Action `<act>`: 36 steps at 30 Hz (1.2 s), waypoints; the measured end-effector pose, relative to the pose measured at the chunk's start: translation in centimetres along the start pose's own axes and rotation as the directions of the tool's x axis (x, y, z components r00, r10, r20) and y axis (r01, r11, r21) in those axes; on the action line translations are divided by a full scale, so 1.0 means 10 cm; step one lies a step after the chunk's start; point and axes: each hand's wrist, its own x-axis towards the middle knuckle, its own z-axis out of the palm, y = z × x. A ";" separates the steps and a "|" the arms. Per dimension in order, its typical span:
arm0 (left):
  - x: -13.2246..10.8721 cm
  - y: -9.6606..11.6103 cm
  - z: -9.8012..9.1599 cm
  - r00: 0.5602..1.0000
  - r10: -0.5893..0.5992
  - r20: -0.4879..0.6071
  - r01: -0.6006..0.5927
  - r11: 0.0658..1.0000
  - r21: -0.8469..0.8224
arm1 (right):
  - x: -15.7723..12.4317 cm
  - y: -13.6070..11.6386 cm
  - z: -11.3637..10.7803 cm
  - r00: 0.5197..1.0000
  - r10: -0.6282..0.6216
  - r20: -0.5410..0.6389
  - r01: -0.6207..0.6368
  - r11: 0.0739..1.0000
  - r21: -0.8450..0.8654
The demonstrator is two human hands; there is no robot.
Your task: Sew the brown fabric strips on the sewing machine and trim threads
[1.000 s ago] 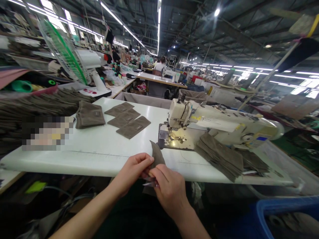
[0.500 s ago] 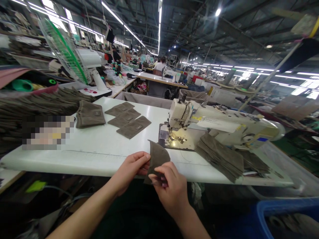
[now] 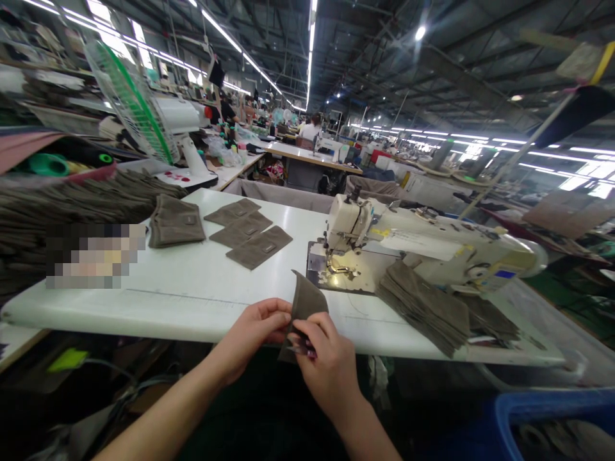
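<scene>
Brown-grey cloth, one small piece, is pinched between two bare hands at the front edge of a white tabletop. The left hand grips its left edge; the right hand grasps its lower part, fingers curled round a small object too hidden to identify. Just beyond, to the right, stands a cream sewing machine, with a fanned stack of similar cloth before it. Three overlapping labelled pieces lie farther left, beside a small pile.
</scene>
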 end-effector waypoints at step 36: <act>-0.05 0.03 -0.04 0.998 0.061 0.033 -0.060 0.998 -0.031 | 0.05 0.00 -0.12 0.988 0.147 0.037 -0.150 0.982 0.118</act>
